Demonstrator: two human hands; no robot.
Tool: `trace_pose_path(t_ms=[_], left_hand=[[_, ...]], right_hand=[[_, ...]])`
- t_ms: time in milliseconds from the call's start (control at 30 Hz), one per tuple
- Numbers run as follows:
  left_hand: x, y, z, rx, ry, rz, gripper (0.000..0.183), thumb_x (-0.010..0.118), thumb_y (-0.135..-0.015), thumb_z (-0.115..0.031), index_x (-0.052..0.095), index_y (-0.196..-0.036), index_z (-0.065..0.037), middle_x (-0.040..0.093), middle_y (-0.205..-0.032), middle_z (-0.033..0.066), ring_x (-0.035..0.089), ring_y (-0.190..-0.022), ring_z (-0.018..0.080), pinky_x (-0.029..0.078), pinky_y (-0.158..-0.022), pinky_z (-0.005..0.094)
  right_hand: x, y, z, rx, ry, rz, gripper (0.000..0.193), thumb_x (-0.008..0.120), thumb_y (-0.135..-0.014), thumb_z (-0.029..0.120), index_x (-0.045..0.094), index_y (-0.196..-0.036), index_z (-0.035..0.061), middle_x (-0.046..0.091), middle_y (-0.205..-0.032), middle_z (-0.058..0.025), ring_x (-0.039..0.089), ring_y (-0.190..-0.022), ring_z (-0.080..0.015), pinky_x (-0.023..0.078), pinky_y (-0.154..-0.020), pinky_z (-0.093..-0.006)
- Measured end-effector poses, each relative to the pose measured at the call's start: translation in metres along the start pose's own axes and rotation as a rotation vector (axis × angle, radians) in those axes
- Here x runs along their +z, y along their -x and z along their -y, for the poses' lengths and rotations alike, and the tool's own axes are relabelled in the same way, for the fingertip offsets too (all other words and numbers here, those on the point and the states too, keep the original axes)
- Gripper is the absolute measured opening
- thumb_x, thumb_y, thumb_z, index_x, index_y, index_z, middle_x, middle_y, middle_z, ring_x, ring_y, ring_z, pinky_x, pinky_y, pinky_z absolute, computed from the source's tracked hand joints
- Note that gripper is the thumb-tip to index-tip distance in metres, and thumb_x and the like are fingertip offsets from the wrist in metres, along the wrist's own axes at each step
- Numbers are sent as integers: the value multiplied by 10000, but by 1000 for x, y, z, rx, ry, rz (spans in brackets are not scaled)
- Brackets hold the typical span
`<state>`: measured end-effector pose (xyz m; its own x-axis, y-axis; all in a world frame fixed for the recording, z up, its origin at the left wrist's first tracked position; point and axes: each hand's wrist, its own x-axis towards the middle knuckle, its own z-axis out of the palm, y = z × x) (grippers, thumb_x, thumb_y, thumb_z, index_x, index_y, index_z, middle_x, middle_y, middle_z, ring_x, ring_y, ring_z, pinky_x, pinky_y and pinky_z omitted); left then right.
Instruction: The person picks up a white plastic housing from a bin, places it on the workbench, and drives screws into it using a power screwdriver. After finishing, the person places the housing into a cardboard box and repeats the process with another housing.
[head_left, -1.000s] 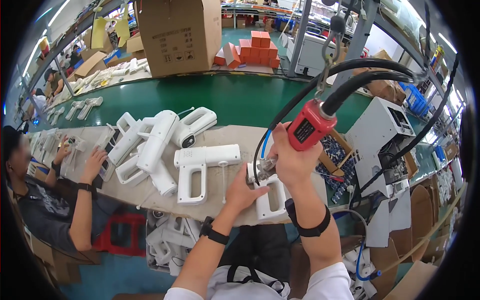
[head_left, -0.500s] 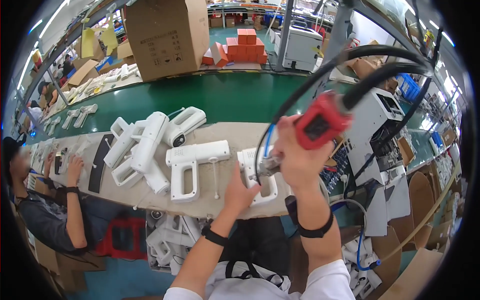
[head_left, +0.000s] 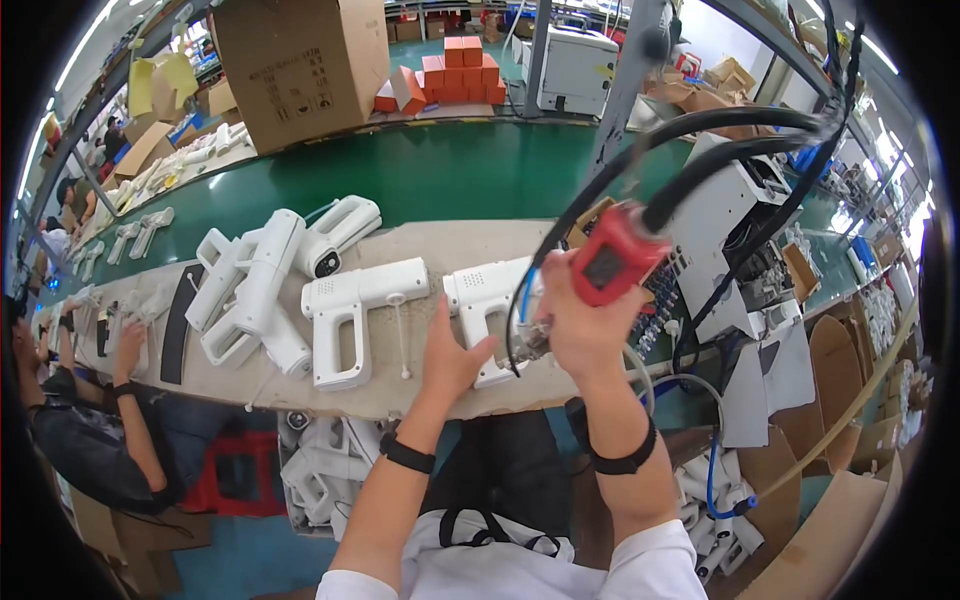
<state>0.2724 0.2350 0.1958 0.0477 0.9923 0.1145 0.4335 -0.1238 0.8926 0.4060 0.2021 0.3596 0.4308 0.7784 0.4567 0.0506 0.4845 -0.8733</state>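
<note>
R hand (head_left: 585,325): fingers fully wrapped round the red power screwdriver (head_left: 612,255), held tilted, its black hoses arcing away toward 1 o'clock. Tool tip is blurred; contact w/ the part can't be confirmed.

L hand (head_left: 452,355): flat, fingers loosely spread, pressing down on the grip of the white pistol-shaped housing (head_left: 490,300); not closed round it. Housing lies flat on the beige bench (head_left: 420,395), just beside the R hand at its 9 o'clock.

At 9 o'clock of the L hand, near: a second white housing (head_left: 350,310), flat on the bench, w/ a thin white rod touching its right side. Further at 10 o'clock: a pile of white housings (head_left: 265,290), overlapping.

Beyond the bench at 12 o'clock: green conveyor belt (head_left: 440,175). Far side of belt: large cardboard box (head_left: 300,65) at 11 o'clock, orange boxes (head_left: 440,75) stacked at 12.

At 8 o'clock: a co-worker's hand (head_left: 128,340) resting on the bench.
</note>
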Motion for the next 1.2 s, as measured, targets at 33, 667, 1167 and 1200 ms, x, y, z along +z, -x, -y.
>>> trace_pose_path(t_ms=[33,667,1167,1200], left_hand=[[0,0,-3,15,-11,-13,973,780,-684,-266,231,-1431,29,384,-1397,249,394,-1295,358,353,-1049,381],[-6,-6,12,189,-21,-119,834,715,-736,-205,282,-1412,19,449,-1316,233,460,-1215,351,385,-1011,380],[26,-15,72,311,-73,-139,844,699,-772,-250,239,-1430,12,461,-1315,241,470,-1212,372,393,-994,397],[29,-18,83,376,-322,-176,908,724,-746,-291,218,-1435,17,460,-1325,250,469,-1219,381,398,-988,409]], right_hand=[[-3,2,-8,9,7,-3,130,671,-857,88,574,-860,2,549,-578,-13,523,-462,-81,399,-429,-212],[30,11,38,-32,-38,187,135,674,-843,64,569,-885,-9,562,-590,-28,529,-455,-83,397,-405,-214],[51,28,-7,69,-28,216,122,681,-838,91,596,-852,4,583,-625,-12,554,-506,-70,419,-459,-208],[49,22,5,80,-17,201,106,665,-847,86,592,-858,9,581,-623,-12,540,-489,-70,403,-445,-203]])
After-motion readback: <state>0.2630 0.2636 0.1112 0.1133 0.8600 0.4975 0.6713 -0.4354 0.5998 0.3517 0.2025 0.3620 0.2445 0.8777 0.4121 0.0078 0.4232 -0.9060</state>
